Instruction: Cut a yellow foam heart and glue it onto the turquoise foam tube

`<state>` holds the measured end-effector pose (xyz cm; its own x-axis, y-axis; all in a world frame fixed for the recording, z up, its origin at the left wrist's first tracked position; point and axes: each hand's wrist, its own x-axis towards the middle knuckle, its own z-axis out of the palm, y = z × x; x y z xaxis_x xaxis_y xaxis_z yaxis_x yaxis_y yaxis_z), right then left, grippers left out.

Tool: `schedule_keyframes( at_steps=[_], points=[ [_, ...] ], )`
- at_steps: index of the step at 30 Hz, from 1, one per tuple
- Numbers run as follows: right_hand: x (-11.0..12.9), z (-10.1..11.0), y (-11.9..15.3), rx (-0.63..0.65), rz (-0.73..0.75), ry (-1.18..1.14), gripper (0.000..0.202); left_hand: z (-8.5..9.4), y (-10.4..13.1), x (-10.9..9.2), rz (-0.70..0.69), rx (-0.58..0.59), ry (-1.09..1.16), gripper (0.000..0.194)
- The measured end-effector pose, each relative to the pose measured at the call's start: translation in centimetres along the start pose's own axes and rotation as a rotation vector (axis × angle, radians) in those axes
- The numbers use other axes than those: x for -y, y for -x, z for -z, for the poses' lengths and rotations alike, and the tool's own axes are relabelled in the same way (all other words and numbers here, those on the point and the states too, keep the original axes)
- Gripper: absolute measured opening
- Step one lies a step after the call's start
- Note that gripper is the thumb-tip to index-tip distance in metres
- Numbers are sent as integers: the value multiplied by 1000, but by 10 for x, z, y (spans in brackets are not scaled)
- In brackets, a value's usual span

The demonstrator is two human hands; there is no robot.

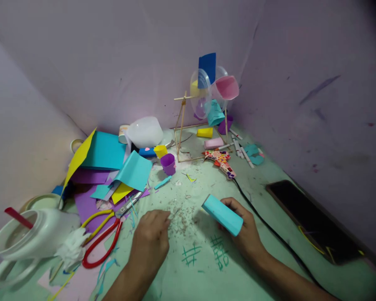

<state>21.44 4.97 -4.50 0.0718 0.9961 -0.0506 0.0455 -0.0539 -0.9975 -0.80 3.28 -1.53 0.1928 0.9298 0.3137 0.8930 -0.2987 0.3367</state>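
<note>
A light blue folded-paper tube [223, 215] is gripped in my right hand [242, 228], lying tilted above the green tabletop. My left hand [152, 236] is closed near the scattered crumbs, its fingers curled under; whatever they hold, if anything, is hidden. Farther back stands a stick frame [182, 125] carrying a wheel of clear plastic discs [201, 90] with coloured paper cups around it, among them a pink cup [227, 87] and a light blue cup [214, 113]. A glue gun [219, 161] with a flowered pattern lies in front of the frame.
Scissors [117, 217] with red and yellow handles lie left, beside coloured paper sheets [105, 150] and a white jug [47, 230]. A purple cup [168, 164] sits mid-table. The black cord [260, 215] runs right, past a dark phone [310, 217]. Markers [238, 146] lie near the wall.
</note>
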Motion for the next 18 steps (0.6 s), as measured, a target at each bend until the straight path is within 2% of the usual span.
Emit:
schedule_keyframes(
  at_steps=[4,7,13,18],
  points=[
    [1,1,0,3,-15,-1,13,-19,-25,-6,-31,66,32,15],
    [1,1,0,0,-23,0,12,-28,-30,-10,-30,122,-45,21],
    [5,2,-1,8,-50,-8,11,-28,-38,-13,-35,225,-274,25],
    [7,2,1,5,-51,-5,10,-24,-46,-6,-94,283,-291,22]
  ],
)
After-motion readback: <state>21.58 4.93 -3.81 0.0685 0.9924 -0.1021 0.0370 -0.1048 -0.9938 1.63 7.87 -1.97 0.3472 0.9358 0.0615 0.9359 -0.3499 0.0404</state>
